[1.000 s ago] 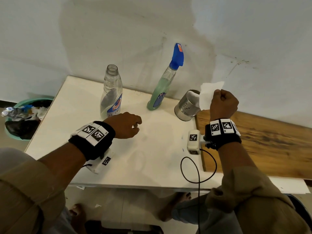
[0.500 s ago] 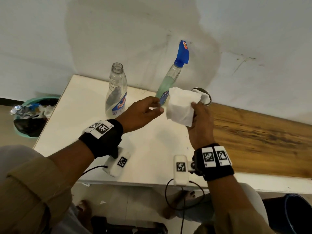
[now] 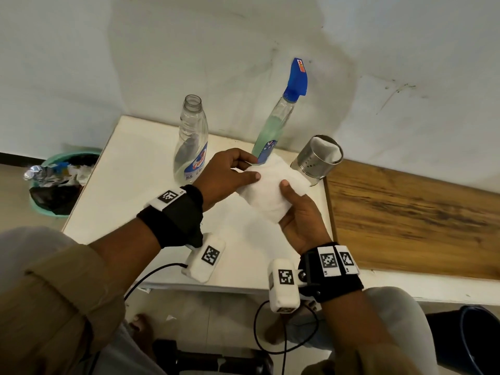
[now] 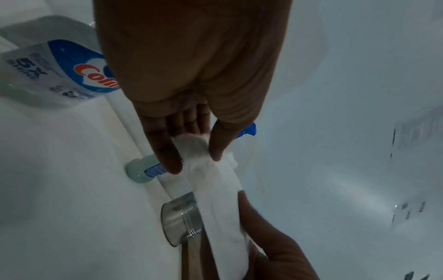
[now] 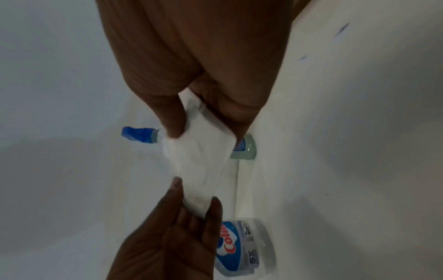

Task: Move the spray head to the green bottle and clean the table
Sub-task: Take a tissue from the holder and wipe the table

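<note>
Both hands hold a white tissue [image 3: 270,189] above the white table [image 3: 130,190]. My left hand [image 3: 230,171] pinches its far-left edge between thumb and fingers, the same tissue [image 4: 215,189] showing in the left wrist view. My right hand [image 3: 295,209] grips its near-right side with the thumb on top, also on the tissue [image 5: 201,157] in the right wrist view. Behind stands the green bottle [image 3: 270,128] with the blue spray head [image 3: 297,77] on it. The clear bottle [image 3: 190,142] to its left has an uncapped neck.
A perforated steel cup [image 3: 318,158] holding more tissue stands at the table's back right corner. A wooden board [image 3: 411,217] adjoins the table on the right. A green bin [image 3: 59,182] with rubbish sits on the floor to the left. A wall rises close behind.
My right hand drew the tissue from the steel cup and brought it down toward me. My left hand rose from the table and took hold of the tissue's other edge.
</note>
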Demonstrator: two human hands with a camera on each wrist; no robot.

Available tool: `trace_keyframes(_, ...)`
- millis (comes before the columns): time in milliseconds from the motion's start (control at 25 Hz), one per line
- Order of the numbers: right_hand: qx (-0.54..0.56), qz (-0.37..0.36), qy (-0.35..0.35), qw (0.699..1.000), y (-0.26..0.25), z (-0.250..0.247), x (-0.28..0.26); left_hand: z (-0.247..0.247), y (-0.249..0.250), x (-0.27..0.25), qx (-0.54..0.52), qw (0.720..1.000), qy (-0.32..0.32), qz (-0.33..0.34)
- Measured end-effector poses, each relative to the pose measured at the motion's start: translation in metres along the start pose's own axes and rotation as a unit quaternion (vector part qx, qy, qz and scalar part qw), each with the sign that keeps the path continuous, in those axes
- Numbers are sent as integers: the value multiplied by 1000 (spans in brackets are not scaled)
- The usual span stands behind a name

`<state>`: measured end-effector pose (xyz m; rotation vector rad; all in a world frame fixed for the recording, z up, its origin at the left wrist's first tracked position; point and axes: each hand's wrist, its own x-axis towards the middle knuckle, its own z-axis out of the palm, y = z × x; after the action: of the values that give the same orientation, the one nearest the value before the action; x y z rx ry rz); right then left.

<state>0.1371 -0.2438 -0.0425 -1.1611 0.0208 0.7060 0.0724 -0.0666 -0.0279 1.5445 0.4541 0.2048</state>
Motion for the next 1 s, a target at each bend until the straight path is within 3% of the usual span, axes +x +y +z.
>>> trace_keyframes(80,-53,-51,125,989,-8,-11,7,-5,-6,3,50,997,51,-9)
trace_keyframes(120,-164,-90,210,960,-15,-16,11,-8,-9,4,110,991,71,6)
trace_keyframes(160,-306,-129,274,902,-20,-24,17,-9,-10,5,170,982,79,26)
trace_keyframes(200,-436,-159,289,838,-23,-27,21,-11,-10,5,216,972,80,47)
trace_keyframes(240,-528,-173,257,790,-22,-29,28,-12,-9,5,243,965,77,60)
trace_keyframes(280,-588,-161,197,768,-15,-31,35,-13,-8,5,257,962,72,67)
trace_keyframes(320,-642,-116,121,748,-3,-33,43,-13,-8,5,267,959,66,68)
trace_keyframes(400,-743,4,-10,670,31,-36,54,-14,-10,5,295,952,52,64)
trace_keyframes(440,-775,28,-38,630,45,-35,58,-14,-11,5,309,948,44,65)
trace_keyframes(480,-791,30,-46,610,55,-29,60,-15,-12,5,317,945,37,64)
trace_keyframes(600,-790,10,-77,608,72,2,52,-17,-12,7,324,944,32,60)
trace_keyframes(760,-809,-24,-175,560,106,38,15,-19,-9,7,326,943,31,57)
trace_keyframes(880,-821,-31,-212,530,109,34,-2,-19,-9,7,330,942,32,61)
trace_keyframes(920,-815,-22,-222,534,100,36,0,-19,-8,7,333,940,32,62)
trace_keyframes(1000,-787,-7,-210,580,81,44,10,-19,-7,7,334,940,33,59)
